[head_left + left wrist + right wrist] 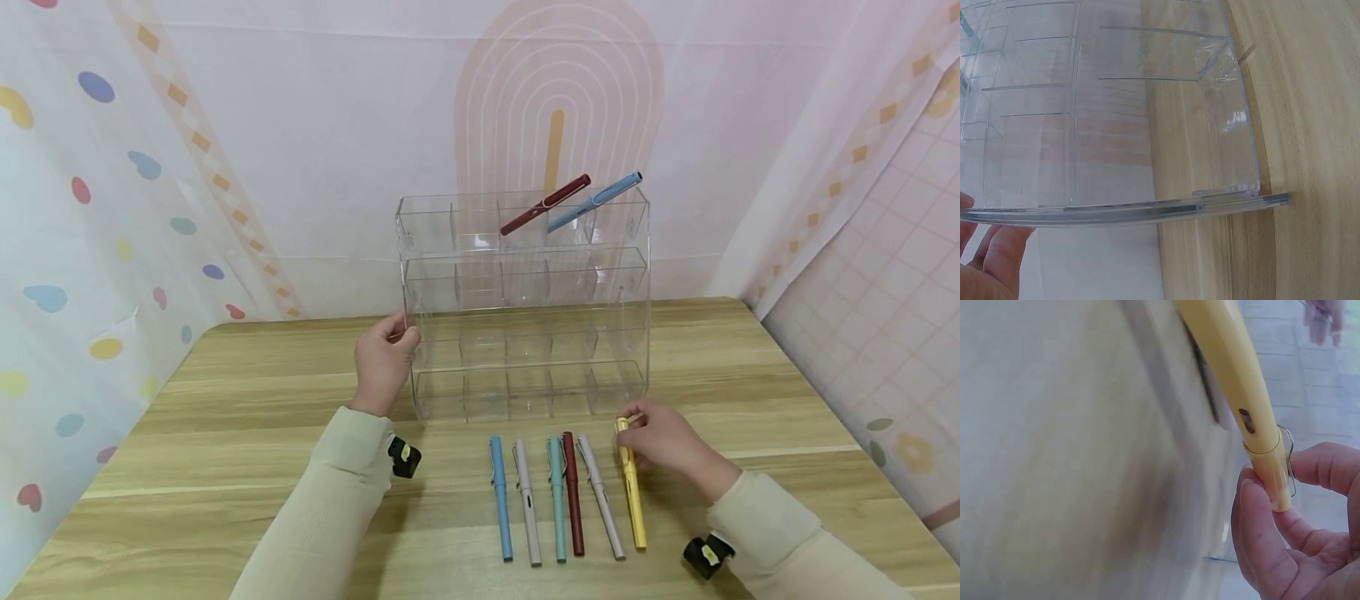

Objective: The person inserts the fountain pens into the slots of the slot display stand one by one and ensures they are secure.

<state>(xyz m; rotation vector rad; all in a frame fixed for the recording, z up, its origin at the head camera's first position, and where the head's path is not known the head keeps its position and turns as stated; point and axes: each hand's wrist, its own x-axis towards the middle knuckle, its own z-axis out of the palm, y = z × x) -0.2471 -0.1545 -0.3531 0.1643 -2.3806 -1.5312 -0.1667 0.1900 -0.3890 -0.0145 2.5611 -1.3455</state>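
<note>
Left hand (382, 365): You pinched the side edge of the clear rack (525, 308); the left wrist view cut off part of your hand.
Clear rack: It stood on the table (210, 433), and looked stiff, slick and easy to crack, best held by its sides. Its see-through walls were hard to make out.
Yellow pen (632, 492): It was in front of the rack's right end. It looked light, hard and smooth, good to hold by its cap. You couldn't tell if its tail touched wood.
Right hand (663, 437): Your thumb and fingers pinched the cap.
</note>
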